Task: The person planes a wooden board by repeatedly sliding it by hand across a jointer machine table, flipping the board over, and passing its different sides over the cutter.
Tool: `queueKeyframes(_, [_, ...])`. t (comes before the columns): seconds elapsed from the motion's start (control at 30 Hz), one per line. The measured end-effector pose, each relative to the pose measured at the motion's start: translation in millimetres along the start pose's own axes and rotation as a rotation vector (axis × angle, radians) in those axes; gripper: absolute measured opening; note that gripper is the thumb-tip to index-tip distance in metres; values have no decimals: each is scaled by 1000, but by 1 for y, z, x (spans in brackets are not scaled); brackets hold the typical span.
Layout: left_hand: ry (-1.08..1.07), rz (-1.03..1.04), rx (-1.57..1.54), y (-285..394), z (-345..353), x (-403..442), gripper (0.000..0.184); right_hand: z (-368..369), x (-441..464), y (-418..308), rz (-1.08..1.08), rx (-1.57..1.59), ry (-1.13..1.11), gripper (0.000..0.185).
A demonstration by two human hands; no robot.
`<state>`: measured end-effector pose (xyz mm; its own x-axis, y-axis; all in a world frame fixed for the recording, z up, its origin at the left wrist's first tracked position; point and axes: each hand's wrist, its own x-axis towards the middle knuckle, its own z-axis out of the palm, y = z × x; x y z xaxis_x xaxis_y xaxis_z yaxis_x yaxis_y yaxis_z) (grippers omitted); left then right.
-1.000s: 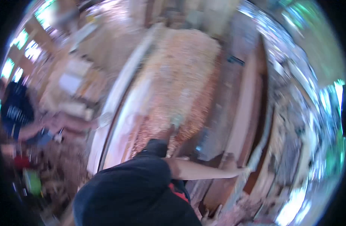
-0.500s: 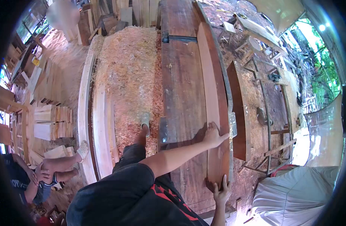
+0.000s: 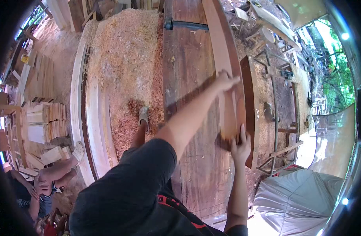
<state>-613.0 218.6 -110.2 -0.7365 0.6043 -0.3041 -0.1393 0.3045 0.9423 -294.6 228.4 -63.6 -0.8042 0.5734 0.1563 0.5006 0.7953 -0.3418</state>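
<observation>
A long reddish-brown wooden board stands against the raised guide along the right side of a long, flat machine bed. My left hand reaches over the board's upper part, with its fingers curled on the board and partly blurred. Lower down, my right hand grips the board's near end, its fingers up along the outer side. A dark slot crosses the bed farther ahead, beside the board's far part.
Wood shavings cover the floor left of the bed, around my foot. Long pale planks lie beyond them. A seated person is at lower left. Stacked boards, a metal frame and a grey cover stand around.
Both hands have moved forward along the bed, up in the picture, and the board has slid with them. The camera view has shifted slightly.
</observation>
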Motion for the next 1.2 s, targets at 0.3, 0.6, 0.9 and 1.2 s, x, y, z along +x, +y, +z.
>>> queueKeyframes(0.3, [1021, 217, 405, -99, -177, -10, 32, 104, 282, -70, -59, -75, 114, 74])
queueKeyframes(0.6, [682, -205, 258, -131, -166, -37, 41, 152, 490, -132, 27, 102, 9, 70])
queueKeyframes(0.9, [678, -208, 319, -117, -167, -39, 49, 206, 649, -153, -80, -119, 95, 71])
queueKeyframes(1.2, [593, -319, 268, -121, -168, -37, 51, 241, 749, -199, -199, -42, -61, 77])
